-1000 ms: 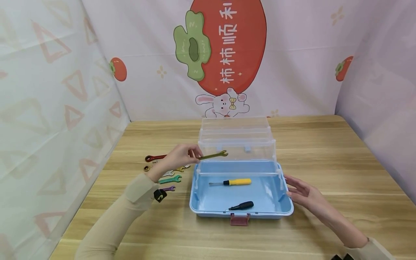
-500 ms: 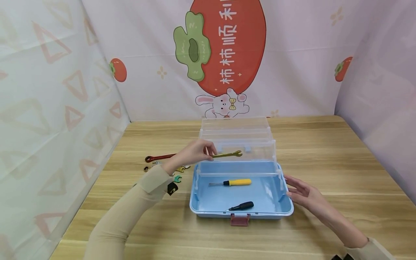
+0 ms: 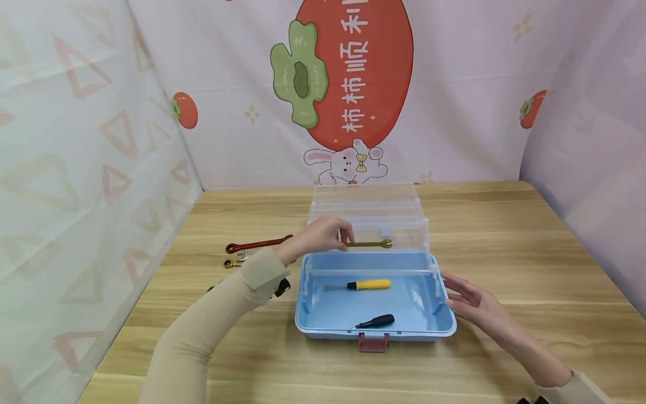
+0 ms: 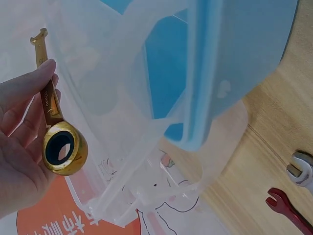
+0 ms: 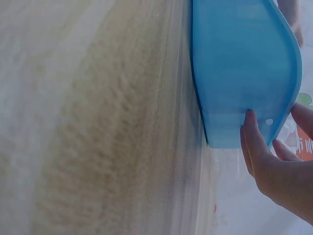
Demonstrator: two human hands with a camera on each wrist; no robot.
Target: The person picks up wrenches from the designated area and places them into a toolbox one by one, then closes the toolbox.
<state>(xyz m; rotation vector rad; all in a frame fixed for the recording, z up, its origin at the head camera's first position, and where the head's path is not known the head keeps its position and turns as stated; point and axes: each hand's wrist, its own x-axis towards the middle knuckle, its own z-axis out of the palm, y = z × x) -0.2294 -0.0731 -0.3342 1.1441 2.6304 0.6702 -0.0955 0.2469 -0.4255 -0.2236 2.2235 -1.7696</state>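
In my left hand (image 3: 323, 234) I pinch a gold ratcheting combination wrench (image 3: 370, 244), its open end pointing right. It hangs over the back of a light-blue toolbox (image 3: 328, 335), in front of the raised clear lid and trays (image 3: 367, 210). The wrench's ring end (image 4: 76, 154) shows clearly in the left wrist view. Fingertips of my right hand (image 3: 474, 303) rest on the box's right outer wall, with the thumb near the rim. Inside the box lie a yellow-handled screwdriver (image 3: 370, 284) and a black-handled screwdriver (image 3: 375, 321).
Left of the box lie a red wrench (image 3: 257, 244), a silver wrench (image 3: 242, 256) and another gold one (image 3: 232, 263). My left forearm hides part of that area. The wooden table (image 3: 510, 235) meets printed cloth walls at the back and sides.
My left hand has carried the gold wrench rightward, from the box's left edge to over its back middle. The left forearm now covers more of the loose wrenches. My right hand stays put.
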